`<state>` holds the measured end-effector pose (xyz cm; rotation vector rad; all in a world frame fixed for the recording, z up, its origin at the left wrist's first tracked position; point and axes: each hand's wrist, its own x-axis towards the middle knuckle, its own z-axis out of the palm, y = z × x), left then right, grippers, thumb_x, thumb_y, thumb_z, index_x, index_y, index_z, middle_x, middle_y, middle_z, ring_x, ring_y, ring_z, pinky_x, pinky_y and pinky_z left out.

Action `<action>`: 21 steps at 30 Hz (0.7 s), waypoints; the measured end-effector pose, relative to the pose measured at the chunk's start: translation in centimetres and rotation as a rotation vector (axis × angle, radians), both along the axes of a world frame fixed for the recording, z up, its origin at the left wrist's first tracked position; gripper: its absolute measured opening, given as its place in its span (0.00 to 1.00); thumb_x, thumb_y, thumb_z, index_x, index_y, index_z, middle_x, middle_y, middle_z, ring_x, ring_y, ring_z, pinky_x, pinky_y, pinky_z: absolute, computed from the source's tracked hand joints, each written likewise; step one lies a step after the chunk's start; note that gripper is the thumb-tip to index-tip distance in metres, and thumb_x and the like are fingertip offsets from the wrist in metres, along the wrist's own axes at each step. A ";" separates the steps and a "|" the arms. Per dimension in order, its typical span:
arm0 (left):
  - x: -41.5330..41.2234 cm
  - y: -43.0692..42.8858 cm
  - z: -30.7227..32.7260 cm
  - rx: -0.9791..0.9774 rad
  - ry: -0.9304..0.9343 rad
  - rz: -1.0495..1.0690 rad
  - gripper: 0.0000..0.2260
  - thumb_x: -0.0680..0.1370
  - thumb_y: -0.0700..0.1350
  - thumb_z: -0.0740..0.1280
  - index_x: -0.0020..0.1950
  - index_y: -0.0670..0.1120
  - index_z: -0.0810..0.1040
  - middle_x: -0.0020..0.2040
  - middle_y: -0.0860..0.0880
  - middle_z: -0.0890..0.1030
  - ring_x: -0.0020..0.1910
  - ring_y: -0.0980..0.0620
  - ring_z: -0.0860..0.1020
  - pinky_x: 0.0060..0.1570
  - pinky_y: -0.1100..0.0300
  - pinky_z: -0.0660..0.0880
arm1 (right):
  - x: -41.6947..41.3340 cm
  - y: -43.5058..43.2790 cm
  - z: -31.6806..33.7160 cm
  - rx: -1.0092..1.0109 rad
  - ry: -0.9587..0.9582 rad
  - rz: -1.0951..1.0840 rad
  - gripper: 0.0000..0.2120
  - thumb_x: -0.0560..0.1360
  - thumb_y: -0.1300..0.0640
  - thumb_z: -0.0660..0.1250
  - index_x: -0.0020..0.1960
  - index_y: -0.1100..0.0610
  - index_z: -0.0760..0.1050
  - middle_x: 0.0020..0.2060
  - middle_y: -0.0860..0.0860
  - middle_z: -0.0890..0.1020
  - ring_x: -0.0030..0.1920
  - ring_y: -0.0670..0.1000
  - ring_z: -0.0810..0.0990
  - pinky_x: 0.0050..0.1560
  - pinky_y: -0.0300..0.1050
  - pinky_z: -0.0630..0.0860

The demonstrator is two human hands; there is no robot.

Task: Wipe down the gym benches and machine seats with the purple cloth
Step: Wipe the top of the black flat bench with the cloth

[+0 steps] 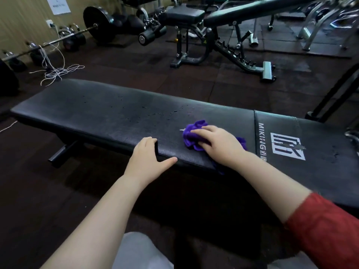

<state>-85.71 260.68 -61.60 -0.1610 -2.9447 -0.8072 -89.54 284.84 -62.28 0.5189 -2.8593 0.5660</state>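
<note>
A long flat black bench (101,109) runs across the view, with a white logo on its right pad. The purple cloth (191,135) lies bunched on the bench top near the front edge. My right hand (219,144) presses down on the cloth, fingers curled over it, and part of the cloth hangs over the edge under my wrist. My left hand (149,154) rests on the bench's front edge to the left of the cloth, fingers on top and thumb along the side. Small droplets speckle the pad left of the cloth.
An adjustable black bench (223,16) on a steel frame stands behind. A loaded barbell (97,24) and kettlebells (70,41) line the left wall. White cord (56,70) lies tangled on the dark rubber floor. A slanted black machine leg (334,94) rises at the right.
</note>
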 end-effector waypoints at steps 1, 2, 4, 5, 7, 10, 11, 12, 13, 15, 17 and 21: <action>0.0 0.2 0.2 -0.003 -0.005 -0.009 0.39 0.70 0.63 0.71 0.73 0.44 0.65 0.71 0.50 0.67 0.72 0.51 0.63 0.67 0.59 0.61 | 1.6 0.8 -0.1 -0.004 0.008 0.028 0.19 0.76 0.52 0.66 0.66 0.43 0.73 0.63 0.49 0.76 0.62 0.55 0.75 0.58 0.51 0.74; 0.1 0.4 0.4 -0.009 -0.003 -0.023 0.39 0.70 0.64 0.71 0.74 0.44 0.64 0.71 0.50 0.67 0.71 0.51 0.64 0.67 0.59 0.61 | 2.7 1.6 -0.1 -0.003 0.008 0.047 0.19 0.76 0.52 0.66 0.66 0.43 0.73 0.64 0.49 0.76 0.62 0.55 0.75 0.58 0.52 0.75; 0.1 1.5 0.9 -0.027 0.014 -0.065 0.39 0.70 0.64 0.71 0.74 0.45 0.64 0.71 0.51 0.67 0.71 0.51 0.63 0.66 0.60 0.61 | 3.9 3.4 0.1 0.017 0.000 0.070 0.19 0.75 0.53 0.67 0.66 0.42 0.73 0.62 0.48 0.77 0.60 0.57 0.76 0.57 0.55 0.75; 0.2 2.3 1.2 -0.031 0.022 -0.091 0.39 0.71 0.63 0.70 0.74 0.46 0.63 0.72 0.52 0.67 0.72 0.51 0.63 0.66 0.60 0.61 | 4.1 4.3 0.4 0.040 -0.006 0.071 0.19 0.75 0.54 0.68 0.65 0.43 0.73 0.61 0.48 0.78 0.59 0.57 0.76 0.56 0.55 0.75; 0.1 4.1 1.8 -0.023 0.023 -0.152 0.38 0.72 0.62 0.70 0.75 0.47 0.62 0.73 0.52 0.66 0.73 0.52 0.61 0.68 0.60 0.59 | 4.0 6.0 1.5 0.086 0.005 0.028 0.20 0.75 0.55 0.68 0.65 0.44 0.74 0.59 0.49 0.79 0.57 0.59 0.76 0.55 0.56 0.74; 0.0 7.0 2.2 -0.011 0.020 -0.248 0.37 0.72 0.62 0.69 0.76 0.48 0.62 0.74 0.54 0.66 0.74 0.54 0.58 0.69 0.59 0.60 | 3.6 10.0 3.4 0.095 0.069 -0.191 0.19 0.75 0.54 0.67 0.65 0.43 0.73 0.59 0.51 0.79 0.57 0.60 0.76 0.55 0.57 0.75; 0.0 8.1 2.2 -0.015 0.013 -0.280 0.37 0.73 0.62 0.69 0.76 0.49 0.62 0.73 0.54 0.66 0.75 0.55 0.58 0.69 0.58 0.60 | 3.8 11.6 3.5 0.088 0.070 -0.274 0.19 0.75 0.53 0.66 0.65 0.43 0.73 0.59 0.52 0.79 0.57 0.61 0.76 0.55 0.57 0.75; 0.0 9.2 2.1 -0.020 0.000 -0.311 0.36 0.73 0.62 0.68 0.76 0.49 0.62 0.74 0.54 0.65 0.75 0.55 0.58 0.69 0.58 0.61 | 4.3 13.1 3.3 0.082 0.050 -0.337 0.19 0.75 0.53 0.66 0.65 0.43 0.73 0.59 0.53 0.78 0.58 0.61 0.76 0.55 0.58 0.75; 0.1 10.2 2.0 -0.029 -0.017 -0.340 0.36 0.73 0.62 0.68 0.76 0.49 0.62 0.74 0.54 0.65 0.74 0.56 0.58 0.69 0.58 0.60 | 5.1 14.3 2.8 0.073 0.022 -0.371 0.19 0.75 0.52 0.66 0.65 0.42 0.73 0.59 0.53 0.78 0.58 0.61 0.75 0.56 0.58 0.75; 0.0 12.1 1.5 -0.070 -0.035 -0.391 0.35 0.74 0.62 0.67 0.76 0.48 0.62 0.75 0.53 0.64 0.76 0.54 0.57 0.71 0.56 0.60 | 7.4 15.5 0.9 0.034 0.014 -0.365 0.18 0.76 0.52 0.66 0.65 0.43 0.74 0.61 0.52 0.78 0.59 0.60 0.76 0.58 0.56 0.74; -0.4 13.6 1.1 -0.100 -0.038 -0.417 0.35 0.74 0.62 0.66 0.76 0.47 0.62 0.75 0.52 0.63 0.77 0.52 0.55 0.73 0.53 0.58 | 8.8 15.7 -0.5 0.054 0.061 -0.298 0.17 0.77 0.49 0.63 0.66 0.43 0.74 0.62 0.52 0.78 0.61 0.57 0.76 0.62 0.56 0.71; -1.4 15.6 0.4 -0.168 -0.034 -0.433 0.36 0.75 0.64 0.65 0.77 0.47 0.61 0.77 0.51 0.61 0.77 0.51 0.53 0.75 0.50 0.51 | 7.1 16.5 0.0 0.032 0.018 -0.191 0.16 0.79 0.48 0.61 0.66 0.41 0.73 0.65 0.48 0.76 0.68 0.50 0.72 0.71 0.65 0.54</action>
